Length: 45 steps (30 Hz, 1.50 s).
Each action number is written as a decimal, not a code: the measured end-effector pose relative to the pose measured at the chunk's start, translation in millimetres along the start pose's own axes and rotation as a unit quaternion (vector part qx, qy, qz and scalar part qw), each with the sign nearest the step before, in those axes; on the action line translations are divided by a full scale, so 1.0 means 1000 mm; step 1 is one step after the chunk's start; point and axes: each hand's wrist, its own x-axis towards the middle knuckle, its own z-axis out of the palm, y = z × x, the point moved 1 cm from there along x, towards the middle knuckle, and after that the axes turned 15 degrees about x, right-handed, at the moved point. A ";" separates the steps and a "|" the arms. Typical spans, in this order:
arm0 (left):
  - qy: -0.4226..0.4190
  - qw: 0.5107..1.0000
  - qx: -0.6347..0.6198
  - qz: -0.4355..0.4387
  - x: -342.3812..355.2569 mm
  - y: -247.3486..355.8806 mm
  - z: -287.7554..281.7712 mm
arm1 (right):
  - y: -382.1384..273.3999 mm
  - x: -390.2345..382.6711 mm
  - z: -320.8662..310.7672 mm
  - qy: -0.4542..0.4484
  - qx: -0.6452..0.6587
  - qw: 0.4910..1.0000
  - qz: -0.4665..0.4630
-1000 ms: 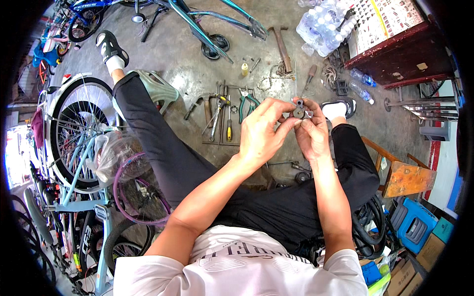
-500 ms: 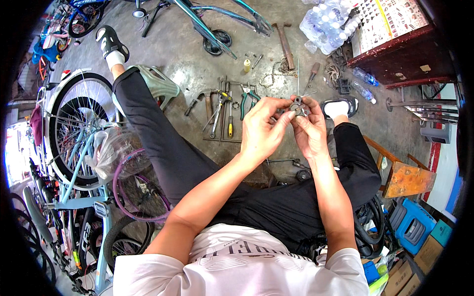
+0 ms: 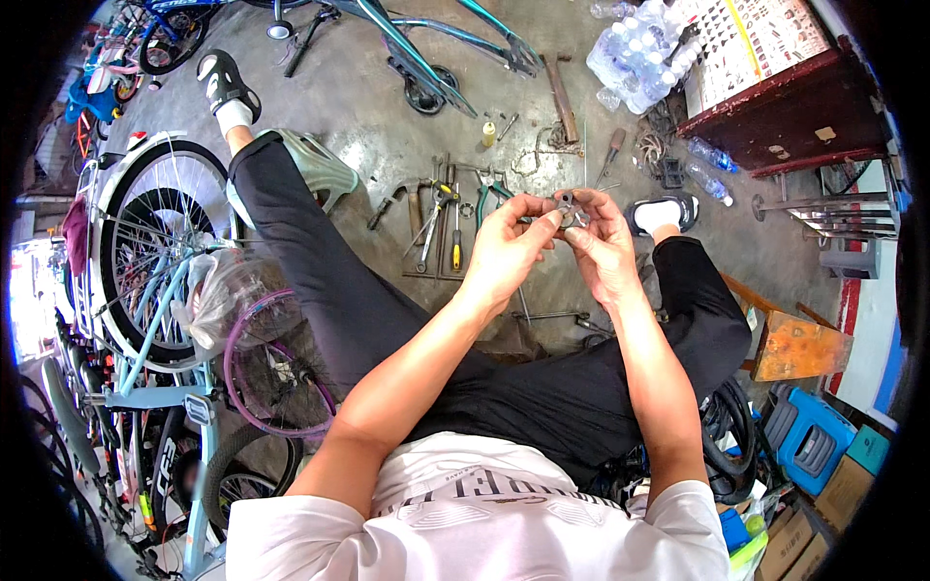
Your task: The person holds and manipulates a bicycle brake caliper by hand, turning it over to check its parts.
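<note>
Both my hands meet over the floor between my spread legs, closed around a small grey metal part (image 3: 572,214). My left hand (image 3: 508,250) pinches its left side between thumb and fingers. From the other side, my right hand (image 3: 606,254) grips it with thumb and fingertips. The fingers cover much of the part, so its exact kind cannot be made out. Just beyond my left hand lie green-handled pliers (image 3: 490,190). A yellow-and-black screwdriver (image 3: 456,250) rests beside them, with a hammer (image 3: 411,198) farther left.
On the left stand a white-rimmed bicycle wheel (image 3: 114,261), a purple rim (image 3: 235,373) and a pale green stool (image 3: 325,165). A teal bike frame (image 3: 412,58) lies ahead. To the right are bottles in plastic wrap (image 3: 635,63), a dark red cabinet (image 3: 775,116) and a blue stool (image 3: 809,436).
My hands have shifted slightly left and turned the metal part between the fingers. Its visible side differs, and my left fingers sit more curled beneath it. The view has shifted a little.
</note>
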 end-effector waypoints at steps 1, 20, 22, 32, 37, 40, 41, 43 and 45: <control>-0.009 1.000 -0.001 0.008 -0.006 0.001 -0.004 | 0.000 -0.001 0.006 -0.009 0.005 1.000 -0.003; -0.070 0.930 0.333 -0.142 0.006 -0.162 -0.063 | -0.222 -0.026 0.100 -0.124 -0.137 0.968 -0.171; -0.137 0.908 0.374 -0.132 -0.001 -0.169 -0.060 | -0.246 -0.016 0.082 -0.145 -0.158 0.965 -0.151; -0.191 0.751 0.630 -0.057 0.064 -0.154 -0.036 | -0.258 0.055 -0.074 -0.061 -0.129 0.972 -0.187; -0.325 0.718 0.615 0.022 0.091 -0.164 -0.053 | -0.202 0.072 -0.149 0.066 -0.116 0.981 -0.140; -0.350 0.715 0.604 -0.035 0.108 -0.170 -0.062 | -0.164 0.076 -0.180 0.111 -0.102 0.977 -0.147; -0.339 0.734 0.588 -0.026 0.112 -0.172 -0.067 | -0.149 0.077 -0.190 0.123 -0.066 0.980 -0.144; -0.309 0.757 0.576 -0.015 0.124 -0.167 -0.058 | -0.115 0.073 -0.222 0.134 -0.024 0.981 -0.137; -0.289 0.778 0.558 -0.022 0.140 -0.185 -0.048 | -0.081 0.071 -0.244 0.166 -0.020 0.979 -0.119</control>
